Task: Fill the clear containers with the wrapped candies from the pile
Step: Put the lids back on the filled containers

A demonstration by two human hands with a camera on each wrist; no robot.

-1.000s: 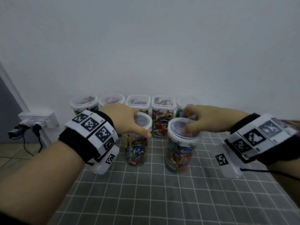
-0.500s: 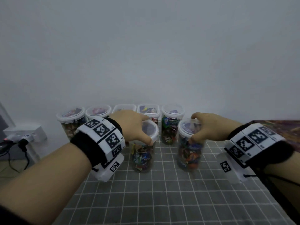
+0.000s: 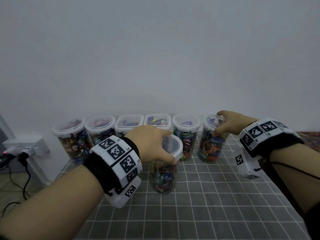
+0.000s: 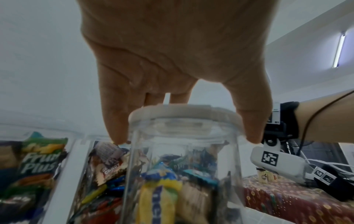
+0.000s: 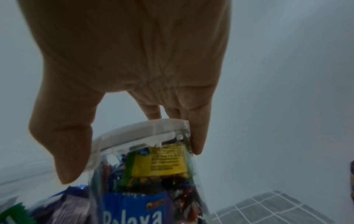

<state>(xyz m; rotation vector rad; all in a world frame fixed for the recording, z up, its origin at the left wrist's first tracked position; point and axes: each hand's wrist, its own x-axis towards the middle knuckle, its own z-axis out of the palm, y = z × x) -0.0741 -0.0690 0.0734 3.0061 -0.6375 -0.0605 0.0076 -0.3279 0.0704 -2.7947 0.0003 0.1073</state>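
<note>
Front container (image 3: 164,172): clear round tub, white-rimmed lid on, part-filled with wrapped candies (image 4: 161,181). Stands upright on the table (image 3: 207,205), alone in front of the back row. The left hand (image 3: 152,144) comes down on it from above, fingers and thumb curled over the lid rim; in the left wrist view a fingertip (image 4: 116,133) and the thumb hook just under the rim on opposite sides.

Right-end container (image 3: 212,142): clear round tub, lidded, packed with candies, one wrapper lettered "Relax". Sits at the right end of the back row, just beside its neighbour. The right hand (image 3: 228,123) grips its top from above, thumb on the near side and fingers (image 5: 197,136) over the far rim. Whether its base rests on the table cannot be told.

Back row (image 3: 128,123): five more lidded containers along the wall (image 3: 155,58), three round and two square-lidded, all holding candies; a "Fruit Plus" wrapper shows in the left wrist view.

Table: covered with a grey cloth with a white grid.

Wrist units: white blocks bearing black-and-white markers on both wrists, over black bands.

Left of the table: a white power strip (image 3: 26,146) with plugs and dark cables trailing to the floor.
</note>
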